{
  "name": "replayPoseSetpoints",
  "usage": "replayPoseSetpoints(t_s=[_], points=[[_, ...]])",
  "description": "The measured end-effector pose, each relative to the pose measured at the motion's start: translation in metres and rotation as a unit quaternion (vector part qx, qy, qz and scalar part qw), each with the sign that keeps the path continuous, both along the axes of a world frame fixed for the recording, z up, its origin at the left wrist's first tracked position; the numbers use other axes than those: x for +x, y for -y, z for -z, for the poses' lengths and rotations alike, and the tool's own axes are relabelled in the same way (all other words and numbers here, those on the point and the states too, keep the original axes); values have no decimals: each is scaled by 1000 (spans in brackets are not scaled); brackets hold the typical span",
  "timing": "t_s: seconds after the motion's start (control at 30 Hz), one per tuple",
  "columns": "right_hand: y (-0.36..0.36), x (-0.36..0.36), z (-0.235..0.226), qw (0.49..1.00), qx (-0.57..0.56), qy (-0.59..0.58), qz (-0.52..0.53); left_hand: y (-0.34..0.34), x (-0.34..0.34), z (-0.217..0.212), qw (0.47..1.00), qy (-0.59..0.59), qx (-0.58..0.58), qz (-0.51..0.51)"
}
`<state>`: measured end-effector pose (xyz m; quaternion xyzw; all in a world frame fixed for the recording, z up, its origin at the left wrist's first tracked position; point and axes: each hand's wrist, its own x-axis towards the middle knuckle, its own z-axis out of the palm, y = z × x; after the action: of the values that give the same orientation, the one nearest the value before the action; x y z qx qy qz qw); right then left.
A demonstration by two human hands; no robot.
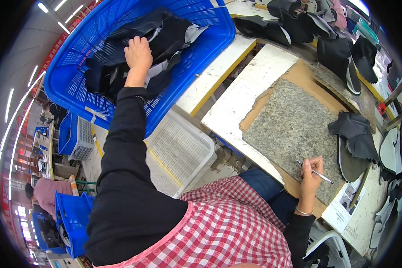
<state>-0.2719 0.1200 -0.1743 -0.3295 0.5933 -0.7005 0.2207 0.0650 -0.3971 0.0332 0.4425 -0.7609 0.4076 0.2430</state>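
Observation:
My left hand (139,54) reaches into a large blue plastic basket (165,107) at the upper left. Its fingers curl down onto a black shoe upper (170,38) in a heap of dark pieces with some pale linings; the fingertips are partly hidden. A silver pen (322,176) is gripped in my right hand (310,178), which hovers over or rests on the near edge of a rough grey slab (295,125). A black shoe upper (355,138) lies at the slab's right edge.
More black shoe uppers (339,58) stand along the far right of the worktable (272,60). A printed sheet (344,207) lies at its near right corner. Beneath the blue basket is a whitish crate (183,147). Another person (44,194) sits at the far left beside blue crates (73,221).

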Motion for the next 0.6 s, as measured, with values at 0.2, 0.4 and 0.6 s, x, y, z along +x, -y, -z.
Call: replayPoseSetpoints(t_s=[0.2, 0.4, 0.6], points=[[4, 4, 2, 999, 16, -29, 28, 18, -3, -18, 963, 223, 109, 106], [3, 7, 10, 997, -2, -71, 42, 30, -39, -9, 965, 205, 161, 33], [4, 5, 11, 989, 37, -128, 71, 50, -20, -39, 937, -295, 111, 151]])
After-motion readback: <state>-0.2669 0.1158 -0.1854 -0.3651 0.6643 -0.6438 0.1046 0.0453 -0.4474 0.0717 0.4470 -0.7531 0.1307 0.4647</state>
